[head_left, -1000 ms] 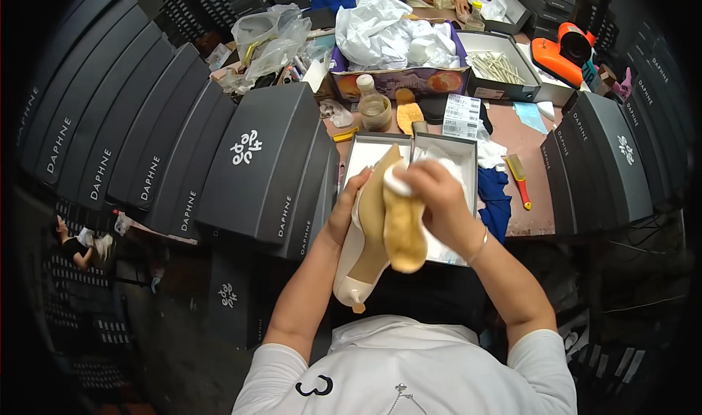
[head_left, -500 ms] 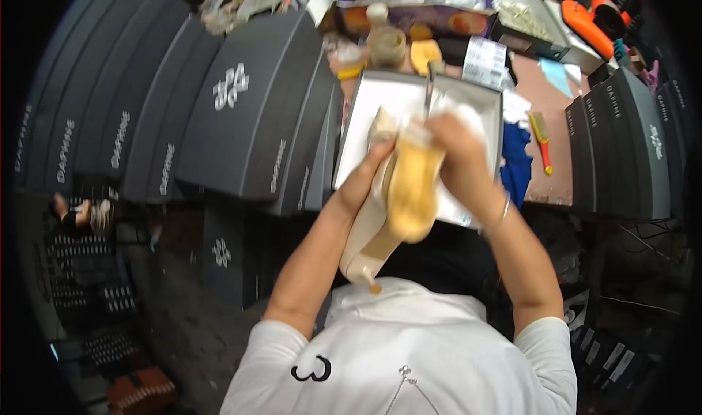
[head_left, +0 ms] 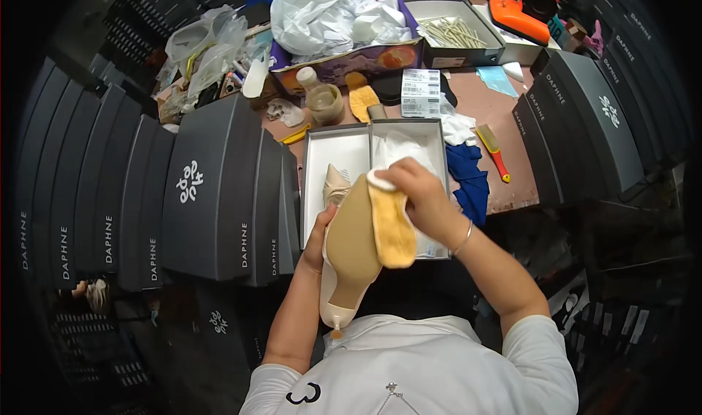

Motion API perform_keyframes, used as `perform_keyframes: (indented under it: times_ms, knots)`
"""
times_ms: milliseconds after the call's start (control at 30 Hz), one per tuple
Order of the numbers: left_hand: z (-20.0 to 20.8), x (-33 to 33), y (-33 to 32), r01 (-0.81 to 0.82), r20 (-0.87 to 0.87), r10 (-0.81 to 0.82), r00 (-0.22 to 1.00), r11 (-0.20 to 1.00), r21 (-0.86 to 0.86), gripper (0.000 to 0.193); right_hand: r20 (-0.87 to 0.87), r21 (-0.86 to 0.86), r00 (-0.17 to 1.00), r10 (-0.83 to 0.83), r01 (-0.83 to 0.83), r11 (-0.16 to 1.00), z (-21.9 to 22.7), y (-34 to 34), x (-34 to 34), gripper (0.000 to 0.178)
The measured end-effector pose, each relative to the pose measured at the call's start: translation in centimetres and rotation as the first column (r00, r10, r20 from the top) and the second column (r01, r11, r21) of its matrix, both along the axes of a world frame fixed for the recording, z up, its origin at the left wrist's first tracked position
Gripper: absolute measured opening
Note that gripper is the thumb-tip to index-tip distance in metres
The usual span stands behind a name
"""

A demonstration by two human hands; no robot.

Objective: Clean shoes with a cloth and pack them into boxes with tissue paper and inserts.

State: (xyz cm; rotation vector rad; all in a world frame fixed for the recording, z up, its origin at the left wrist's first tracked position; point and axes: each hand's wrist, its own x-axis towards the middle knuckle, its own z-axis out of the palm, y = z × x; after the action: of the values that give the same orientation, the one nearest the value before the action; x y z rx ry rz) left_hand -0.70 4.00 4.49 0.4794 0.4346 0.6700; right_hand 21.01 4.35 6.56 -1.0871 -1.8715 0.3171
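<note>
Beige high-heeled shoe (head_left: 351,250), sole up, held in curled left hand (head_left: 319,238), near open grey-and-white box (head_left: 333,149). Right hand (head_left: 423,197) pinches fuzzy yellow pad (head_left: 395,232) by white end, beside sole.

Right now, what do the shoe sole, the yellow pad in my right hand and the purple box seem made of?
Shoe sole: perhaps rubber or synthetic leather; it looks smooth, matte and evenly tan. Yellow pad: likely plush or sponge, matte, judging by its soft, mottled surface. Purple box: probably printed cardboard, given its thin rim and picture-covered front.
</note>
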Motion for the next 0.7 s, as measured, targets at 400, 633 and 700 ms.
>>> perform_keyframes:
  times_ms: [400,633,700]
  knots:
    - [5.9,3.2,2.3,-0.423,-0.025,0.426,0.904,0.903,0.076,0.071,-0.559,-0.662,0.813,0.163,-0.557,0.502,-2.0,-3.2,0.6,0.068]
    - [1.5,0.3,2.8,-0.178,-0.216,0.611,0.761,0.517,0.837,0.078,-0.872,-0.468,0.471,-0.136,-0.718,0.516,-2.5,-8.7,0.1,0.051]
    - [-0.4,-3.0,1.8,-0.064,-0.477,0.662,0.578,0.619,0.783,0.08,-0.849,-0.481,0.52,-0.09,-0.691,0.539,-1.5,-9.0,2.6,0.05]
